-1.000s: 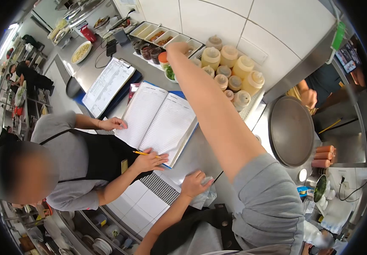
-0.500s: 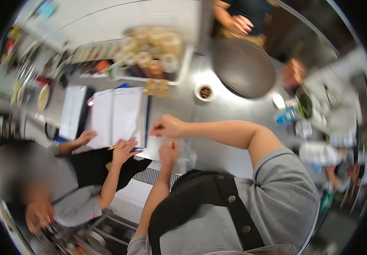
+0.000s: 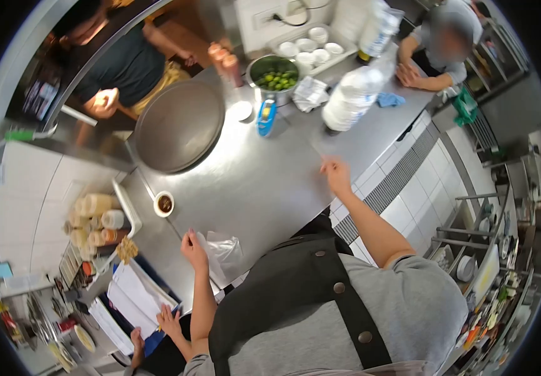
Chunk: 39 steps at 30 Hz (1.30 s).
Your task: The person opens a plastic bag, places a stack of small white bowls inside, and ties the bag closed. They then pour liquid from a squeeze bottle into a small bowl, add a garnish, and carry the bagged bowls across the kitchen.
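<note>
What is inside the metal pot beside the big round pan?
Small green round fruits, likely limes, fill the metal pot; its bottom and anything beneath them are covered.

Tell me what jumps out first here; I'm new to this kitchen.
The big round griddle at the far side of the counter, then the pot of limes and a large bottle beside it. Nearer, the left hand is by a clear bag; the right hand hovers over bare steel.
</note>
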Each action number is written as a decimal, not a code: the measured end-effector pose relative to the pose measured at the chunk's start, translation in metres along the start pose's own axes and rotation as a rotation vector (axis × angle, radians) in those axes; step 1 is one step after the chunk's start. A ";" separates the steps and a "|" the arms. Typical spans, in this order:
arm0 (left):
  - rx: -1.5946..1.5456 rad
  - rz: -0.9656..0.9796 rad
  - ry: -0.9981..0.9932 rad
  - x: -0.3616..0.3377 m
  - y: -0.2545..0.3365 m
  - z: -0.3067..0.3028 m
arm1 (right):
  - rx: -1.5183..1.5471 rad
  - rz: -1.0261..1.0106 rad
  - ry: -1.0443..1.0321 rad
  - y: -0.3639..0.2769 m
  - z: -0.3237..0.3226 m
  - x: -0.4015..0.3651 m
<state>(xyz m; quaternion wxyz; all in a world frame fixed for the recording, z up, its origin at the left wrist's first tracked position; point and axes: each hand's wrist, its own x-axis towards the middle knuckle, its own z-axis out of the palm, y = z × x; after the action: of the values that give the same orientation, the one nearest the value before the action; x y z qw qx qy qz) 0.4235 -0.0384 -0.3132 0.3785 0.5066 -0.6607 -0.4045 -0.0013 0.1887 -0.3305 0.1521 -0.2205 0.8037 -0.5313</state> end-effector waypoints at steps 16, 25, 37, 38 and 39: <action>-0.182 0.309 -0.032 0.028 0.291 0.298 | -1.080 0.051 0.196 0.089 -0.239 0.309; -0.047 0.498 0.126 0.027 0.333 0.331 | -0.333 -0.765 0.500 -0.069 -0.241 0.266; 0.048 0.727 0.252 -0.013 0.399 0.348 | 0.142 -0.354 -0.835 -0.199 -0.189 0.152; 0.021 0.725 0.286 -0.013 0.400 0.347 | 0.250 -0.274 -0.857 -0.188 -0.182 0.152; 0.010 0.680 0.258 -0.015 0.402 0.346 | 0.356 -0.191 -0.874 -0.184 -0.178 0.152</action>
<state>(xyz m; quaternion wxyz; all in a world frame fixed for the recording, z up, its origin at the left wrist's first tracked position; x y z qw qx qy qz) -0.0338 0.0922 -0.0794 0.5693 0.3066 -0.7401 -0.1849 -0.1814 0.1884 -0.0930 0.4616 -0.4665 0.5374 -0.5297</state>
